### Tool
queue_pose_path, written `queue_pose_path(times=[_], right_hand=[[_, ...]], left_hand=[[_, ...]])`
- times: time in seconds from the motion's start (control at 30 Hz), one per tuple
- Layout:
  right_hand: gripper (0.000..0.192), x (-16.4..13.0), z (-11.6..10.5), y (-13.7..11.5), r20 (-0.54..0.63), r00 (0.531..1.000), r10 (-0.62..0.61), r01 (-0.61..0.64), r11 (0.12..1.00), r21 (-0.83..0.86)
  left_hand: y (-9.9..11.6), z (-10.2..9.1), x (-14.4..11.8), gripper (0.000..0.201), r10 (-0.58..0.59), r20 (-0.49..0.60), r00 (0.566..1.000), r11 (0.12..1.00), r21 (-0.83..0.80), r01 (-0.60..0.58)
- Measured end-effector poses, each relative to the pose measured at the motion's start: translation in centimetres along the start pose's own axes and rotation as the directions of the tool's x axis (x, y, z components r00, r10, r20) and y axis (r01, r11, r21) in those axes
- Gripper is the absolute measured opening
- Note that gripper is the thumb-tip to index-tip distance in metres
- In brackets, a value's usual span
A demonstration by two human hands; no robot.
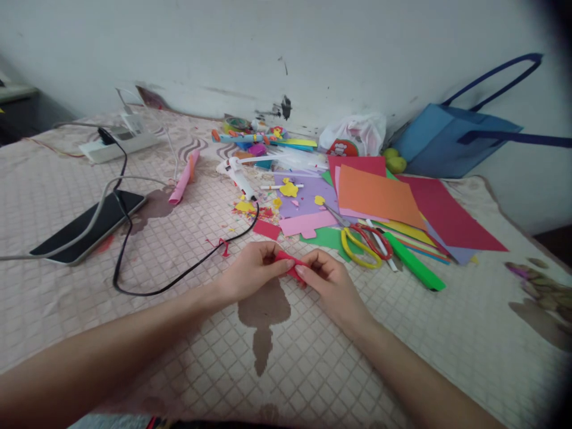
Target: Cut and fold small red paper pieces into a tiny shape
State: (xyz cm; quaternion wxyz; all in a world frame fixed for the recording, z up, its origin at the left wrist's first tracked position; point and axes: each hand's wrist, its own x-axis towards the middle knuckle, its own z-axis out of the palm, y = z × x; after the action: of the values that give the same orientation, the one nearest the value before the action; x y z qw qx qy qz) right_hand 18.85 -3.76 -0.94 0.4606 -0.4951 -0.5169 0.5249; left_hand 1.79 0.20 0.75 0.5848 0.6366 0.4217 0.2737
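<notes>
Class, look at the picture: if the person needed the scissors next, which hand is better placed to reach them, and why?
Right hand: the scissors lie just beyond it on its own side; the left hand would probably have to cross over.

Bare quilted bedcover (313,363) lies open near the person. Ahead, passage is blocked by scissors (364,241), a green marker (413,262) and stacked coloured paper (379,196). To the left, a black cable (179,274) and a phone (89,223) obstruct.
</notes>
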Motion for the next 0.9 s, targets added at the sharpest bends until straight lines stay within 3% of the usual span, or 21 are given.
queue_pose_path(times=[0.23,0.4,0.5,0.9], right_hand=[[0.016,0.3,-1.7,-1.3,0.256,0.967,0.022,0.043,0.969,-0.244],[0.015,0.2,-2.2,-1.4,0.400,0.910,0.105,0.007,0.963,-0.270],[0.015,0.1,-2.2,-1.4,0.415,0.902,0.116,0.001,0.963,-0.271],[0.014,0.1,-1.8,-1.0,0.416,0.903,0.106,0.016,0.960,-0.279]], left_hand=[[0.0,-0.3,-0.1,0.020,0.017,0.117,0.993,0.980,0.194,-0.040],[0.4,-0.4,-0.4,0.014,0.037,0.204,0.978,0.955,0.280,-0.095],[0.6,-0.4,-0.6,0.013,0.043,0.250,0.967,0.939,0.321,-0.124],[0.6,-0.4,-0.6,0.015,0.027,0.266,0.964,0.915,0.382,-0.131]])
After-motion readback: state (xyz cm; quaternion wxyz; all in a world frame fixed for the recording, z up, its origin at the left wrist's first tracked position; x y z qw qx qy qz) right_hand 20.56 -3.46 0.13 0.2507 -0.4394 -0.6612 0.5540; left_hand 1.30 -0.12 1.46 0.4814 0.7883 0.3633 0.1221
